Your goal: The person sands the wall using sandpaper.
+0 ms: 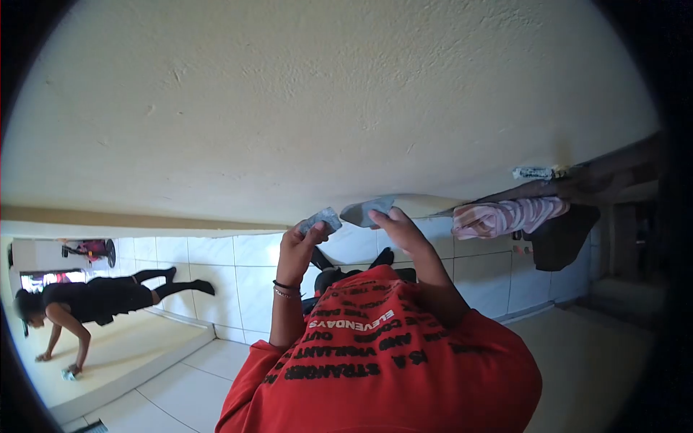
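Observation:
My left hand, with bracelets at the wrist, pinches a crumpled grey-white piece that looks like folded paper or cloth. My right hand has its thumb on a flat, dark grey pointed piece that lies against the cream wall. Only a small gap separates the two pieces. Both hands are close to the wall's lower part, above the tiled floor. What the pieces are made of cannot be made out.
Striped pink-white cloth and dark cloth hang from a brown ledge at right. A small packet sits beside it. At left, another person in dark clothes leans on a wall, one hand at a pale piece.

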`<action>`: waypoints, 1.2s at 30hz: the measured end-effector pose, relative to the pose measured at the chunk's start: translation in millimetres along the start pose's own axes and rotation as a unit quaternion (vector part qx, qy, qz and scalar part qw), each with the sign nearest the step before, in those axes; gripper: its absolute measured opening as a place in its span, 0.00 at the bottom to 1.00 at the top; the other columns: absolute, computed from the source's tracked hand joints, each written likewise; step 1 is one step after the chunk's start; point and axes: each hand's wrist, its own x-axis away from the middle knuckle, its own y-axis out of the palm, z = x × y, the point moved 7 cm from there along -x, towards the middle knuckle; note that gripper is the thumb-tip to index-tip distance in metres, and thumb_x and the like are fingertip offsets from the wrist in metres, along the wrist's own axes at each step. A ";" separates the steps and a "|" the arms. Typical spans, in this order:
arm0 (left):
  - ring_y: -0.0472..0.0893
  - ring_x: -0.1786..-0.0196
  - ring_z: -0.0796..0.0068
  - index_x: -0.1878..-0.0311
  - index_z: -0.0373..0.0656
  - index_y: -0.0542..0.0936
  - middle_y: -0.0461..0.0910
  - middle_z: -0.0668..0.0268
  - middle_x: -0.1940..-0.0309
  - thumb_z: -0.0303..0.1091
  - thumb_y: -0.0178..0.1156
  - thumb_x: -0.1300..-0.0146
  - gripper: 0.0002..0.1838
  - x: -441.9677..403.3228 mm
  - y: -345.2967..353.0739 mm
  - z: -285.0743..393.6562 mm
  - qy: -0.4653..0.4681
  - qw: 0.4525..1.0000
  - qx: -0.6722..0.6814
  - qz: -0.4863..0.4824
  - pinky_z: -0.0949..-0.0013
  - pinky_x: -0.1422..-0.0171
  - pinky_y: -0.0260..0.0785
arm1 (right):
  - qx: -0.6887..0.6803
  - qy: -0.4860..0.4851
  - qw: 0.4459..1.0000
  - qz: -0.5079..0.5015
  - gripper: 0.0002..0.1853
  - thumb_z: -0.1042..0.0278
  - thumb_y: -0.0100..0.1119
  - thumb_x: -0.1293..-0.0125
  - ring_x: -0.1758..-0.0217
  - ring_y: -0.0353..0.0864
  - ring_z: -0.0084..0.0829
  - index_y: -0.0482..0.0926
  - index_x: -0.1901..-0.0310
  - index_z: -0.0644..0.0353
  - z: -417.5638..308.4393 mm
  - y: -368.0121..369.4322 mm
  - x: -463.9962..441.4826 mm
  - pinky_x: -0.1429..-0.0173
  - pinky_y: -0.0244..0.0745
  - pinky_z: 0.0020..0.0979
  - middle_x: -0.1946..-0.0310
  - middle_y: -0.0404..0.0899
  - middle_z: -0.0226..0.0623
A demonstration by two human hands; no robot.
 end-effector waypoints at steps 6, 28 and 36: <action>0.76 0.68 0.79 0.61 0.36 0.77 0.79 0.64 0.69 0.41 0.51 0.39 0.16 32.4 -52.8 -16.3 -0.018 0.988 0.018 0.154 0.77 0.62 0.68 | -0.005 -0.133 0.990 0.035 0.20 0.55 0.53 0.40 0.62 0.68 0.19 0.73 0.58 0.67 -106.3 -23.0 24.9 0.53 0.61 0.22 0.65 0.73 0.29; 0.76 0.68 0.79 0.58 0.39 0.76 0.78 0.65 0.68 0.41 0.51 0.38 0.15 41.3 -189.0 -31.3 -0.015 0.972 0.049 0.230 0.77 0.61 0.69 | 0.325 -0.071 0.942 0.034 0.25 0.52 0.45 0.38 0.53 0.72 0.51 0.72 0.58 0.73 6.2 81.8 -65.4 0.47 0.64 0.35 0.61 0.74 0.58; 0.76 0.67 0.78 0.59 0.35 0.76 0.78 0.64 0.68 0.41 0.51 0.38 0.16 27.3 -237.4 -12.6 0.013 0.979 0.048 0.198 0.75 0.59 0.70 | 0.355 -0.018 0.926 0.125 0.24 0.55 0.48 0.39 0.39 0.58 0.47 0.67 0.51 0.71 89.5 126.2 -115.2 0.38 0.53 0.36 0.48 0.64 0.59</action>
